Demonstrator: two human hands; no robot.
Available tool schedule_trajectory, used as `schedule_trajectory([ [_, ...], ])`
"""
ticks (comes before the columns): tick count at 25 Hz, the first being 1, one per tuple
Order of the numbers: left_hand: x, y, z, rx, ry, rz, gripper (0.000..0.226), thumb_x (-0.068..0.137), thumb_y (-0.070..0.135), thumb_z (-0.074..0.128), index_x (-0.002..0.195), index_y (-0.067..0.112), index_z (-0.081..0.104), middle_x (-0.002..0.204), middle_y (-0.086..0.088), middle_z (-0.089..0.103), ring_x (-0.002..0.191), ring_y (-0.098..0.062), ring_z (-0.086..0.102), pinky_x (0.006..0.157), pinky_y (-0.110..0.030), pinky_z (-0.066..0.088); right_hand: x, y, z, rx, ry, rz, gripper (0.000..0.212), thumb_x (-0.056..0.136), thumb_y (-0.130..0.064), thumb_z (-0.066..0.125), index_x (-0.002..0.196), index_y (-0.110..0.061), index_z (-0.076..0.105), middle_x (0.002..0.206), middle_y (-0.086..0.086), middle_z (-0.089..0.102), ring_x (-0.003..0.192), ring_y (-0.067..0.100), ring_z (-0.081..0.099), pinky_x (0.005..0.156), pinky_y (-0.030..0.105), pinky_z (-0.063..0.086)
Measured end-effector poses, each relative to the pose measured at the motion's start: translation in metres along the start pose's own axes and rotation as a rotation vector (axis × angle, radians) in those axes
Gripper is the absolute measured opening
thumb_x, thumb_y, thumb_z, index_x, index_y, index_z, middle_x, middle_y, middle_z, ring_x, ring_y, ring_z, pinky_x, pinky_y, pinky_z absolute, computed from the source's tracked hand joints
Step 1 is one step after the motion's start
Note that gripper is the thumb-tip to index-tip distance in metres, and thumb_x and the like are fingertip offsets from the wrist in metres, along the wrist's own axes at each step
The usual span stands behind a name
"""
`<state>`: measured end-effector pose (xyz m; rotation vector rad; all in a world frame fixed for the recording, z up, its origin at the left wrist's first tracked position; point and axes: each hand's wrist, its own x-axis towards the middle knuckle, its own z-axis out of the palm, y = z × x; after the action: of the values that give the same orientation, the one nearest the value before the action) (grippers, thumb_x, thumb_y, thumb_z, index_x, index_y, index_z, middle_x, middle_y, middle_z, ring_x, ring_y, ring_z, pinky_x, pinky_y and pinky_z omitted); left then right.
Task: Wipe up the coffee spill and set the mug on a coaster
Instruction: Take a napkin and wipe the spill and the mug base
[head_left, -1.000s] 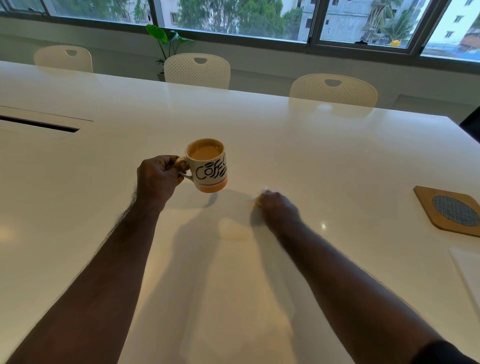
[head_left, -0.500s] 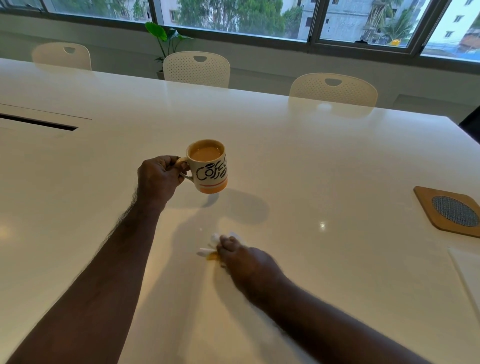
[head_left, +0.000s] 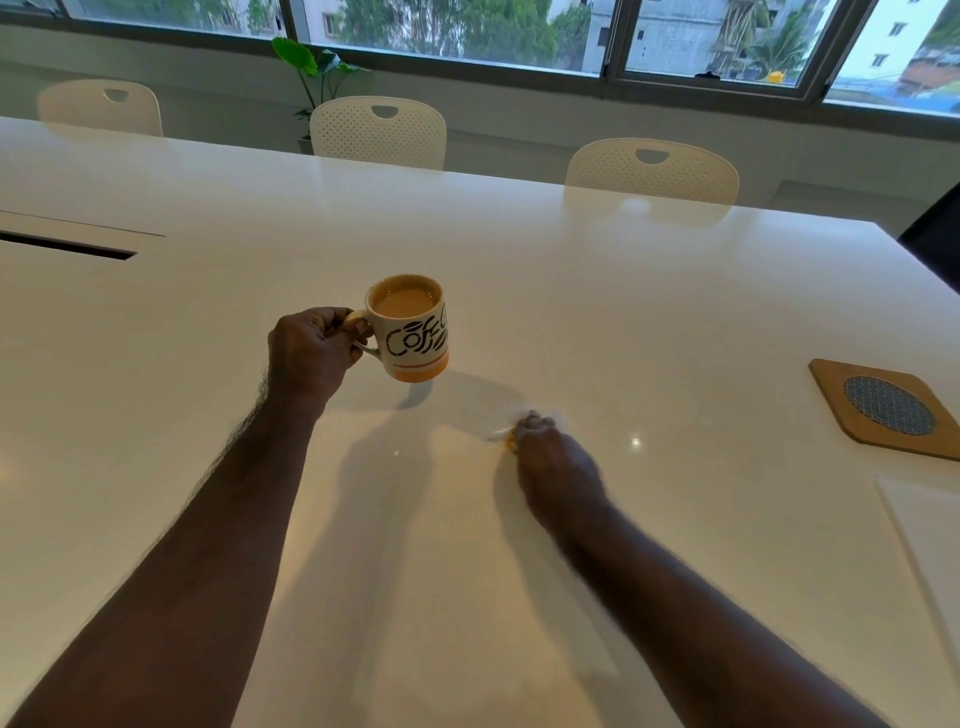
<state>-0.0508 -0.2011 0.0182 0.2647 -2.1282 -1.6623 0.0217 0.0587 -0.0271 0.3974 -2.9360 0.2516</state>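
Note:
My left hand grips the handle of a cream mug with black lettering and an orange base band. The mug is full of milky coffee and is held a little above the white table. My right hand presses a crumpled white tissue, stained orange-brown, onto the table just right of the mug's shadow; most of the tissue is hidden under the fingers. The hand is blurred by motion. A wooden coaster with a round grey mesh centre lies at the far right.
A white sheet or napkin lies at the right edge below the coaster. A dark cable slot cuts the table at the left. Three white chairs, one of them behind the far edge, and a potted plant stand by the window.
My right hand swept the tissue from beside the mug toward me and left, then back out to the right. The mug stays held in the same place.

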Motion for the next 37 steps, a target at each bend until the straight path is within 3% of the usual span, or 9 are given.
schedule_trajectory([
  [1,0.001,0.000,0.000,0.003,0.000,0.003,0.021,0.084,0.020,0.074,0.101,0.008,0.073,0.086,-0.016,0.073,0.079,-0.025,0.071,0.078,-0.042,0.060,0.004,-0.016,0.012,-0.023,0.049,-0.069,0.029,0.082,0.001,0.045,0.099,0.005,0.069,0.092,0.016,0.070,0.081,0.026,0.071,0.073,0.029,0.055],
  [4,0.004,0.003,0.001,-0.003,0.002,0.000,0.021,0.084,0.021,0.074,0.100,0.008,0.073,0.084,-0.017,0.072,0.076,-0.024,0.069,0.079,-0.045,0.060,-0.002,-0.080,0.014,0.109,-0.222,-0.147,0.039,0.098,-0.002,0.032,0.134,0.006,0.044,0.135,0.022,0.053,0.122,0.033,0.053,0.099,0.038,0.044],
  [8,0.004,0.009,0.003,0.001,-0.003,0.014,0.018,0.084,0.019,0.073,0.100,0.009,0.073,0.084,-0.016,0.072,0.078,-0.026,0.070,0.079,-0.045,0.060,-0.026,-0.103,-0.006,0.485,-0.360,-0.229,0.028,0.093,-0.009,0.050,0.117,-0.011,0.063,0.117,0.008,0.065,0.101,0.022,0.063,0.084,0.035,0.053],
  [10,0.003,0.012,0.002,-0.004,-0.011,0.022,0.016,0.084,0.019,0.073,0.098,0.011,0.073,0.084,-0.016,0.072,0.078,-0.026,0.069,0.079,-0.046,0.060,-0.016,-0.078,-0.009,0.729,-0.331,-0.059,0.039,0.083,0.001,0.051,0.111,-0.017,0.070,0.105,0.000,0.070,0.083,0.011,0.066,0.075,0.026,0.056],
  [14,0.002,0.020,0.000,-0.008,-0.021,0.029,0.020,0.085,0.019,0.072,0.100,0.006,0.073,0.086,-0.018,0.072,0.080,-0.027,0.069,0.080,-0.046,0.059,0.023,-0.018,-0.019,1.192,-0.048,0.367,0.045,0.077,0.014,0.044,0.088,-0.018,0.073,0.090,0.007,0.073,0.082,0.019,0.069,0.081,0.045,0.058],
  [20,-0.002,0.034,-0.003,-0.028,-0.036,0.041,0.012,0.086,0.018,0.071,0.097,0.012,0.072,0.088,-0.020,0.072,0.089,-0.037,0.071,0.080,-0.046,0.060,0.051,0.013,-0.036,1.560,-0.157,0.578,0.033,0.088,0.013,0.046,0.104,-0.003,0.068,0.102,0.018,0.071,0.085,0.024,0.072,0.073,0.030,0.059],
  [24,-0.006,0.036,-0.003,-0.020,-0.034,0.038,0.016,0.086,0.016,0.071,0.100,0.010,0.072,0.088,-0.018,0.072,0.089,-0.034,0.071,0.079,-0.044,0.060,0.056,0.018,-0.032,1.818,-0.365,0.673,0.030,0.086,-0.004,0.052,0.111,0.008,0.063,0.100,0.020,0.069,0.074,0.023,0.070,0.083,0.036,0.056],
  [27,-0.008,0.035,-0.004,-0.004,-0.032,0.033,0.020,0.086,0.016,0.071,0.103,0.006,0.071,0.089,-0.018,0.072,0.088,-0.033,0.072,0.079,-0.044,0.060,0.055,0.022,-0.025,1.747,-0.375,0.662,0.032,0.088,-0.021,0.066,0.108,0.004,0.066,0.096,0.017,0.071,0.080,0.024,0.069,0.080,0.034,0.056],
  [37,-0.017,0.038,0.003,0.003,-0.058,0.048,0.019,0.087,0.017,0.070,0.103,0.007,0.072,0.084,-0.011,0.073,0.082,-0.024,0.072,0.076,-0.040,0.061,0.069,-0.001,-0.020,1.278,-0.138,0.672,0.020,0.081,-0.003,0.072,0.100,-0.010,0.069,0.088,0.009,0.069,0.075,0.016,0.068,0.061,0.023,0.057],
])
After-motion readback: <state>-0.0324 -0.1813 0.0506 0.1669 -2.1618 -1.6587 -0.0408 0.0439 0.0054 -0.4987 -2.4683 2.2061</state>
